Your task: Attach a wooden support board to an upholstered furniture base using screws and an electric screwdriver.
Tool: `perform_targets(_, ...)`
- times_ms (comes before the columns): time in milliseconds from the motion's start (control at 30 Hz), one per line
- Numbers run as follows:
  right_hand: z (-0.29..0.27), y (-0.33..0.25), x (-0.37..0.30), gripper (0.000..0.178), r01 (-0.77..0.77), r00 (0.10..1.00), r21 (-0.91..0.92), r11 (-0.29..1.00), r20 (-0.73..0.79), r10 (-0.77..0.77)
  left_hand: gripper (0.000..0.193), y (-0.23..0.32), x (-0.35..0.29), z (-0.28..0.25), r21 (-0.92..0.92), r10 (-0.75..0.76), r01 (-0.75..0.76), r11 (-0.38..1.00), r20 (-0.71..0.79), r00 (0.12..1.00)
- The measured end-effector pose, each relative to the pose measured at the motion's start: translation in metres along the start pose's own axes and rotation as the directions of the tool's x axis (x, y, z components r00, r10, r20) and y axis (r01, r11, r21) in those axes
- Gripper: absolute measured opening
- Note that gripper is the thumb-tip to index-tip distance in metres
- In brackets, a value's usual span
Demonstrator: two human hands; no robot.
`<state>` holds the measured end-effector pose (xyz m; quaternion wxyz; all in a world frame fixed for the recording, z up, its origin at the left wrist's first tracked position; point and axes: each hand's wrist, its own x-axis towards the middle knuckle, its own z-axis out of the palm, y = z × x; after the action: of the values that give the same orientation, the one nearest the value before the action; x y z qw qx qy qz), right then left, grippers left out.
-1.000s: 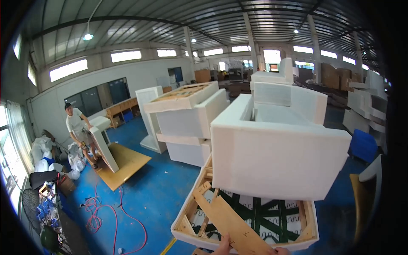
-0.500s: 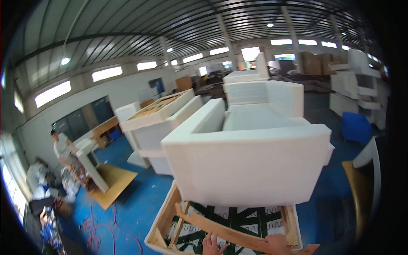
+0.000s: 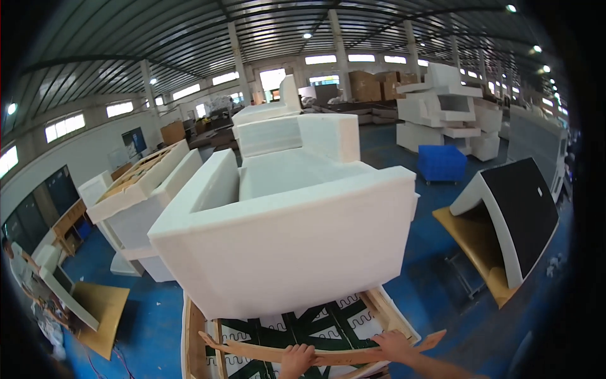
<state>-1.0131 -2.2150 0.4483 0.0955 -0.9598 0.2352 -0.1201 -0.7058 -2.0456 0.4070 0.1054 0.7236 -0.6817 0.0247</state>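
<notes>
Board (image 3: 341,358), diagonal one second earlier, now runs nearly level in view across the wooden frame (image 3: 197,357); left hand (image 3: 298,360) and right hand (image 3: 394,345) each keep their grip clamped on it.

Both hands are bare, apart from each other and in view on the near side, backs turned upward. The left hand (image 3: 298,361) is the nearer of the two; its fingers (image 3: 302,349) are bent at the knuckles and bunched together in a clasp, and little shows behind it before the view ends. The right hand (image 3: 394,346) lies to the right and slightly farther off, its fingers (image 3: 380,340) directed left and curled downward, likewise clasped. The right forearm (image 3: 439,366), uncovered, slants in from the near right. Thumb positions cannot be determined.
</notes>
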Motion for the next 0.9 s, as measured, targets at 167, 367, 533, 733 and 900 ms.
perform_targets(167, -0.001, -0.023, -0.029, 0.029, -0.044, 0.979, -0.024, 0.999, 0.200, 0.048, 0.048, -0.004, -0.035, 0.036, -0.084, 0.000, -0.024, 0.996, -0.273, 0.962)
perform_targets(367, 0.035, 0.036, -0.033, 0.033, -0.130, 0.887, 0.110, 0.985, 0.457, 0.067, 0.080, 0.026, -0.020, 0.020, -0.165, -0.118, 0.079, 0.983, -0.243, 0.963)
perform_targets(533, 0.040, 0.093, -0.017, 0.042, 0.069, 0.863, 0.397, 0.915, 0.436, -0.254, 0.068, 0.109, -0.057, 0.027, -0.278, -0.699, 0.645, 0.712, -0.371, 0.612)
perform_targets(733, -0.051, 0.135, -0.104, 0.041, -0.201, 0.922, 0.285, 0.937, 0.379, 0.083, 0.081, 0.211, -0.055, 0.162, -0.925, -0.950, 0.238, 0.295, -0.256, 0.180)
perform_targets(900, -0.084, 0.255, -0.215, 0.043, -0.239, 0.912, 0.533, 0.811, 0.410, -0.001, 0.067, 0.381, 0.031, 0.187, -0.921, -0.947, -0.374, -0.108, -0.019, 0.321)
